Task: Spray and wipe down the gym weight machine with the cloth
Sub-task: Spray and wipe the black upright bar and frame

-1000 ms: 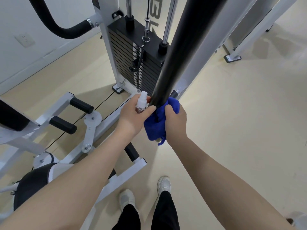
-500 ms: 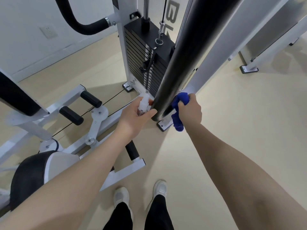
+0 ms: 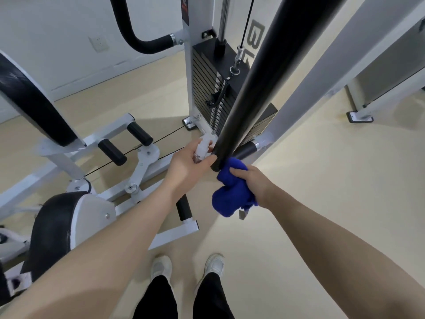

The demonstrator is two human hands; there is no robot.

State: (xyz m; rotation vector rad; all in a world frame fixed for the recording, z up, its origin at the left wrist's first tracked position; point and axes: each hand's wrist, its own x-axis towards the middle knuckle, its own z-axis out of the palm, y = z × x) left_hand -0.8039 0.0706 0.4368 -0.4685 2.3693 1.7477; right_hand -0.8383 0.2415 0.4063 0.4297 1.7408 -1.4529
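Note:
A thick black padded bar (image 3: 259, 81) of the weight machine runs down from the top right and ends just above my hands. My left hand (image 3: 186, 164) grips a small clear spray bottle (image 3: 202, 148), and its thumb touches the bar's lower end. My right hand (image 3: 253, 183) holds a bunched blue cloth (image 3: 230, 196) just below and right of the bar's tip; the cloth's top touches the tip. Behind the bar stands the black weight stack (image 3: 211, 88) in its white frame.
To the left are the machine's white base frame (image 3: 147, 166) with black foot rollers (image 3: 139, 133), and a black seat pad (image 3: 55, 229). A white upright (image 3: 322, 74) slopes at the right. Beige floor (image 3: 322, 203) lies to the right; my feet (image 3: 188, 265) stand below.
My right hand slid the cloth up along the right side of the bar, then back down to its lower end. My left hand kept the bottle at the bar's tip. The view shifted.

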